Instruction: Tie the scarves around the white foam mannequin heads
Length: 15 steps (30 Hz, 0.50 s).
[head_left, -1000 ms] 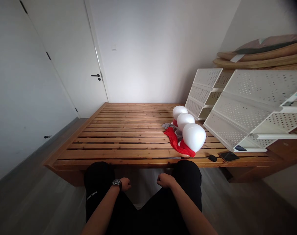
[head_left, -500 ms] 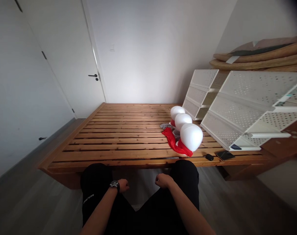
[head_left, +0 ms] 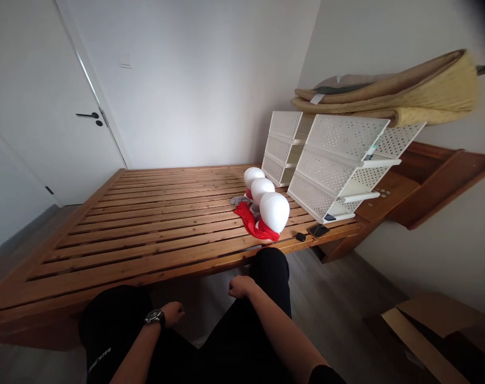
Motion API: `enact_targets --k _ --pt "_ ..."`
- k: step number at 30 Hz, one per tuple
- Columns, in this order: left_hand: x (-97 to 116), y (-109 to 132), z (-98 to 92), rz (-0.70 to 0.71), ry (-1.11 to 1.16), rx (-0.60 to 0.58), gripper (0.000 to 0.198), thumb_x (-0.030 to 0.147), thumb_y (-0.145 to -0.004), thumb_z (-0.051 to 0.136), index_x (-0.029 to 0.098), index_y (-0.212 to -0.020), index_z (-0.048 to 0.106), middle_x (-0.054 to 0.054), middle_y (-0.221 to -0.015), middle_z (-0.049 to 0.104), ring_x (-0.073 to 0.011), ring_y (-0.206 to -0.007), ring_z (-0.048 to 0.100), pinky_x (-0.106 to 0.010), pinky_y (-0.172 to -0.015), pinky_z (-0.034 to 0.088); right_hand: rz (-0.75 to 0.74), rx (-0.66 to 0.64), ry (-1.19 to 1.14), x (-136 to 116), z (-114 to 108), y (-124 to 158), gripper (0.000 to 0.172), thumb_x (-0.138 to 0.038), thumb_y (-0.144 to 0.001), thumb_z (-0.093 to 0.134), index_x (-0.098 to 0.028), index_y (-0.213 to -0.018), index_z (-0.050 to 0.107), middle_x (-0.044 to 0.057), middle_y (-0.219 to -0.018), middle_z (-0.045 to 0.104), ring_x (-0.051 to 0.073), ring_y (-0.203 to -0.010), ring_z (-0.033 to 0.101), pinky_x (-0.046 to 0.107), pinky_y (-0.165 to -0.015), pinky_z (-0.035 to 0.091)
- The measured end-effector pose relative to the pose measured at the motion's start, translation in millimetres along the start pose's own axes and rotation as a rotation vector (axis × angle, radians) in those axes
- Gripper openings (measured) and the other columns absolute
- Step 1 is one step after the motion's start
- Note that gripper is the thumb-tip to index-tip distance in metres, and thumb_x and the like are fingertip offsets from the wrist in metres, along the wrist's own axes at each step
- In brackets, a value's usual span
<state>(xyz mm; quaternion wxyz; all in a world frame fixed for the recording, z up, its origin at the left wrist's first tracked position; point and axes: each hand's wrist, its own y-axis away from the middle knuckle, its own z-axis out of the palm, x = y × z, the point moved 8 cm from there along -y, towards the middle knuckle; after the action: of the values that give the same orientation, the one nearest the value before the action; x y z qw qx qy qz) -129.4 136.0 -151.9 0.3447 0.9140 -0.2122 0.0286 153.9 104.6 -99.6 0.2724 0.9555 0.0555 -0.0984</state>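
Observation:
My left hand (head_left: 173, 313), with a wristwatch (head_left: 155, 318) at its wrist, rests by my left thigh, its fingers curled closed around nothing visible. My right hand (head_left: 241, 286) is a loose fist over my right thigh, likewise showing nothing in it. Neither hand touches the slatted wooden platform (head_left: 154, 234) in front. On that platform stand three white head-shaped forms in a row; the nearest white form (head_left: 275, 212) has a red cloth (head_left: 246, 218) draped around its base and out to the left. A grey cloth (head_left: 239, 200) lies beside the farther forms.
White perforated shelf units (head_left: 330, 160) stand on the platform's right. A small black object (head_left: 300, 237) and a dark phone-like slab (head_left: 318, 230) lie near its front edge. Rolled tan mats (head_left: 370, 101) lie behind the shelves. An open cardboard box (head_left: 418, 346) sits at lower right.
My view has turned to the right, so the platform and shelves appear farther left, and the cardboard box has come into view. Both hands stay closed over my legs.

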Motion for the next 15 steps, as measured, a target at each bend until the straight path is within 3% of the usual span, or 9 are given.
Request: enact_targets --k 9,12,15 --pt "1 1 -3.2 -0.014 0.013 0.003 0.033 0.028 -0.093 0.051 0.02 -0.11 0.079 -0.01 -0.119 0.077 -0.024 -0.114 0.071 -0.03 -0.095 0.05 -0.048 0.036 -0.098 -13 -18 13 0.028 -0.036 -0.086 0.066 -0.025 -0.107 0.081 0.01 -0.111 0.078 0.03 -0.107 0.073 0.037 -0.09 0.055" --pt "0 6 -0.9 -0.009 -0.004 -0.015 0.033 0.028 -0.094 0.049 0.021 -0.108 0.078 -0.009 -0.119 0.077 -0.0227 -0.114 0.071 -0.029 -0.094 0.049 -0.139 0.106 -0.219 -16 -41 33 0.031 -0.039 -0.095 0.058 -0.027 -0.118 0.075 0.004 -0.116 0.077 0.021 -0.109 0.072 0.027 -0.093 0.052" --pt "-1 9 1.8 -0.031 -0.022 -0.016 0.027 0.03 -0.095 0.052 0.024 -0.104 0.077 -0.006 -0.115 0.078 -0.022 -0.113 0.071 -0.028 -0.092 0.05 -0.283 0.316 -0.496 15 -80 72 0.037 -0.046 -0.104 0.047 -0.025 -0.124 0.069 0.001 -0.119 0.075 0.016 -0.107 0.07 0.022 -0.094 0.051"
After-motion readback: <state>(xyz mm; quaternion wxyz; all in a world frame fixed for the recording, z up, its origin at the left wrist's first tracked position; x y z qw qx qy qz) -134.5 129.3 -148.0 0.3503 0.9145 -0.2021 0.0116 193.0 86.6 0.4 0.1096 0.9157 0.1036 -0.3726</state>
